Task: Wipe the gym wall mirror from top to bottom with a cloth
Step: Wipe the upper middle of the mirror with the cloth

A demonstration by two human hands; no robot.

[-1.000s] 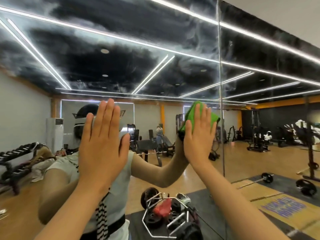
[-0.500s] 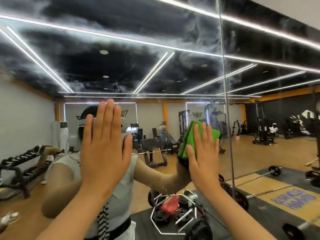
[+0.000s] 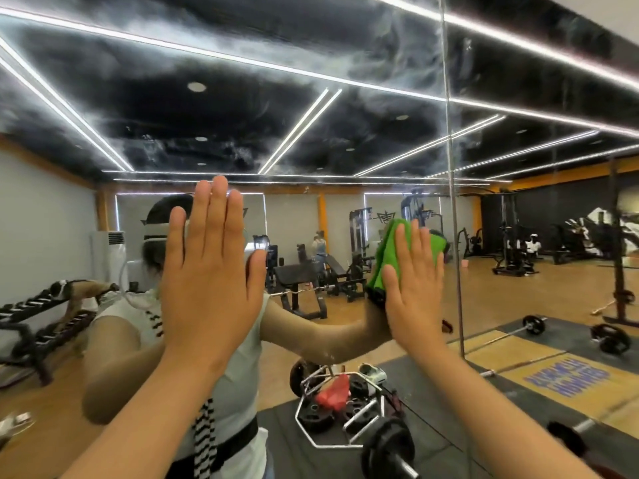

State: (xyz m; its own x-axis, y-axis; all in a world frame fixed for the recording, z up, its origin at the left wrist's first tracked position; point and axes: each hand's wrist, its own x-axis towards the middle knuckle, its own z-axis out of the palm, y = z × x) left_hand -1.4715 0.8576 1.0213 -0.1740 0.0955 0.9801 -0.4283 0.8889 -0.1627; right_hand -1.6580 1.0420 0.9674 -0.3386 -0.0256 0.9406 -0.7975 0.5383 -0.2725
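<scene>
The wall mirror (image 3: 311, 98) fills the view and shows hazy white smears across its upper part. My right hand (image 3: 415, 292) lies flat with straight fingers on a folded green cloth (image 3: 387, 261), pressing it against the glass right of centre. The cloth sticks out past my fingertips and thumb side. My left hand (image 3: 211, 271) is raised at the centre left, palm flat toward the mirror, fingers straight and together, holding nothing. My reflection stands behind both hands.
A vertical seam (image 3: 453, 236) between mirror panels runs just right of the cloth. Reflected in the glass are a hex bar with weight plates (image 3: 339, 409), a barbell (image 3: 532, 326), benches (image 3: 304, 281) and a dumbbell rack (image 3: 38, 326).
My right hand has slid the green cloth downward on the glass, a little toward the seam. My left hand has stayed flat in about the same place.
</scene>
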